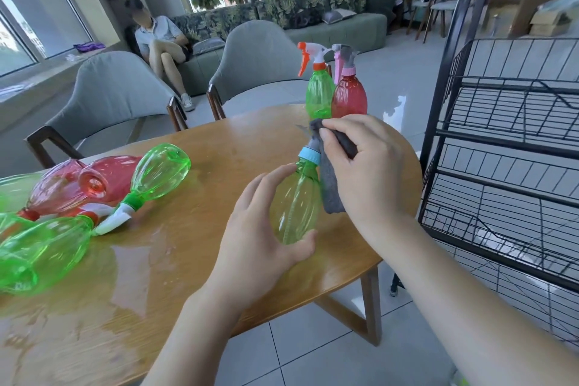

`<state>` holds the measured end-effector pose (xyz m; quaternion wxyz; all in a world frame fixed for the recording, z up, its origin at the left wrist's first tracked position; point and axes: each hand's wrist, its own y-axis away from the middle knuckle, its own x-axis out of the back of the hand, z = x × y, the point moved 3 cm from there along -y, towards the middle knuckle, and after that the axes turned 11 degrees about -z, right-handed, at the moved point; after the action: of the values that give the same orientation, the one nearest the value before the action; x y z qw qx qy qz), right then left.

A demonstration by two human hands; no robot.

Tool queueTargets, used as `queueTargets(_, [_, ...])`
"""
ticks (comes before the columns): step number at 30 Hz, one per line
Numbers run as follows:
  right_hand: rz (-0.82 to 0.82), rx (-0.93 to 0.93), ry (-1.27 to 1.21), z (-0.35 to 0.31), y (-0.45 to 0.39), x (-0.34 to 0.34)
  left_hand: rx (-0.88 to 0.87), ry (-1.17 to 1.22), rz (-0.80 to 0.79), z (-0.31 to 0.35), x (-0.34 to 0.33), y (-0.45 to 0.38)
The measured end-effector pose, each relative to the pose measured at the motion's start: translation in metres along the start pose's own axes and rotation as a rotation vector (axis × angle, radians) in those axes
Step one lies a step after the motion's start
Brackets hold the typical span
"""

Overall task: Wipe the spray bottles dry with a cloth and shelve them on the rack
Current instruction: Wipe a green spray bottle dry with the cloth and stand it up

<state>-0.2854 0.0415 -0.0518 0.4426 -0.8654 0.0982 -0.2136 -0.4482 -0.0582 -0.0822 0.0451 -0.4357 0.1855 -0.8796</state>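
Head view: two spray bottles stand upright at the table's (pixel 194 147) far edge, one green (pixel 319 94), one red (pixel 349 97), touching. A pile of green and red bottles (pixel 94 194) lies at left; exact count unclear. Left hand (pixel 266 222) grips a clear green bottle (pixel 296 207) with a blue collar, held above the table. Right hand (pixel 366 166) pinches a grey cloth (pixel 330 185) against its sprayer head. Black wire rack (pixel 507 135) stands right.
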Motion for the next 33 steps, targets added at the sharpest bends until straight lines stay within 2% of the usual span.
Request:
queueTargets(7, [-0.064,0.097,-0.014,-0.003,-0.003,-0.001,-0.006,-0.022,0.02,0.002,-0.003,0.002])
queueTargets(12, [-0.009,0.143,0.128,0.009,0.003,0.009,0.002,-0.005,0.018,0.0,-0.002,0.003])
queueTargets(17, [-0.025,0.182,0.14,0.021,0.017,0.011,0.002,0.015,0.05,-0.002,-0.002,0.004])
queueTargets(21, [-0.088,0.177,0.114,0.027,0.033,0.006,-0.011,0.031,0.057,-0.003,-0.003,0.003])
queueTargets(28, [-0.056,0.173,0.095,0.02,0.025,0.008,-0.007,0.074,0.072,-0.003,-0.003,0.005])
queueTargets(33, [-0.133,0.183,0.084,0.027,0.039,0.002,0.038,0.153,0.109,-0.006,-0.001,0.007])
